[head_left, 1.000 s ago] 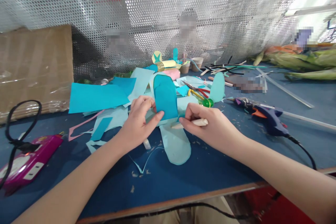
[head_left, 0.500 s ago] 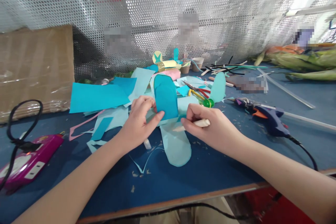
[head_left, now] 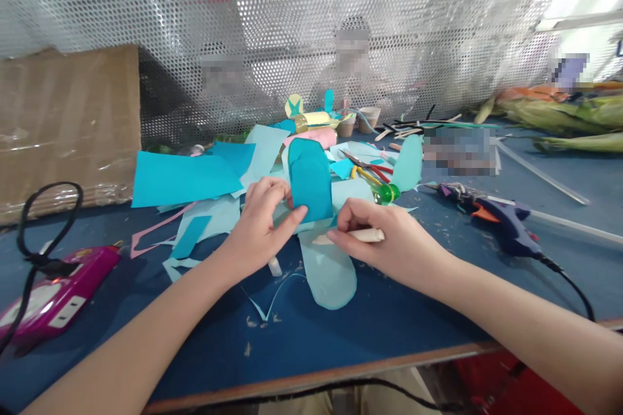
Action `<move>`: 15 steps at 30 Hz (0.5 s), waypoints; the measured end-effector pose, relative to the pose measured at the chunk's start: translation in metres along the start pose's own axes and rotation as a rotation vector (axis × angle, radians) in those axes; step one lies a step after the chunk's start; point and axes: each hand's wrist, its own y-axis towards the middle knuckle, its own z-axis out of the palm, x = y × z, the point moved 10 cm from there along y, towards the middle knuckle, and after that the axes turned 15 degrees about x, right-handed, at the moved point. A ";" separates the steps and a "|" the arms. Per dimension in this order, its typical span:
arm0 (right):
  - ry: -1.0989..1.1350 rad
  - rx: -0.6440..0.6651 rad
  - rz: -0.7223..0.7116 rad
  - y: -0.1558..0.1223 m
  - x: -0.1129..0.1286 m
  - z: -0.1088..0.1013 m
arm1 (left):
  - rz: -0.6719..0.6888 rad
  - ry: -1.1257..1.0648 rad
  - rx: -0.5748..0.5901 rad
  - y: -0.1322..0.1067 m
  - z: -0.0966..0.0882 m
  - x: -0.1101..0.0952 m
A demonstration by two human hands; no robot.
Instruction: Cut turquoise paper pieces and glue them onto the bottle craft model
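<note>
My right hand (head_left: pixel 389 233) is closed around a white marker pen (head_left: pixel 367 235), its tip pointing left over a pale blue rounded paper strip (head_left: pixel 331 279). My left hand (head_left: pixel 260 224) grips the left edge of a bright blue rounded paper piece (head_left: pixel 314 185), thumb in front and the other fingers curled, partly hidden. The bright blue piece stands up at the far end of the pale strip. A small white cap (head_left: pixel 275 266) lies on the table by my left wrist, with a thin paper offcut (head_left: pixel 264 311) nearer me.
Blue paper sheets (head_left: pixel 185 178) lie at left, scissors (head_left: pixel 365 165) and a green bottle neck (head_left: pixel 388 192) beyond my right hand. A glue gun (head_left: pixel 501 220) rests at right, a purple power strip (head_left: pixel 68 292) at left. Cardboard (head_left: pixel 68 130) leans at back left; corn husks (head_left: pixel 559 110) lie back right.
The marker pen and my right hand have shifted slightly left across the pale strip. My left hand keeps its grip on the bright blue paper. The view has moved a little.
</note>
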 end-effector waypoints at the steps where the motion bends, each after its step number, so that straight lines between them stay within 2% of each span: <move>1: -0.004 0.004 0.003 0.000 0.000 0.001 | -0.001 -0.003 0.000 0.000 0.000 0.000; 15: -0.047 0.006 0.005 -0.001 0.000 0.003 | -0.026 -0.056 0.008 0.000 0.003 0.002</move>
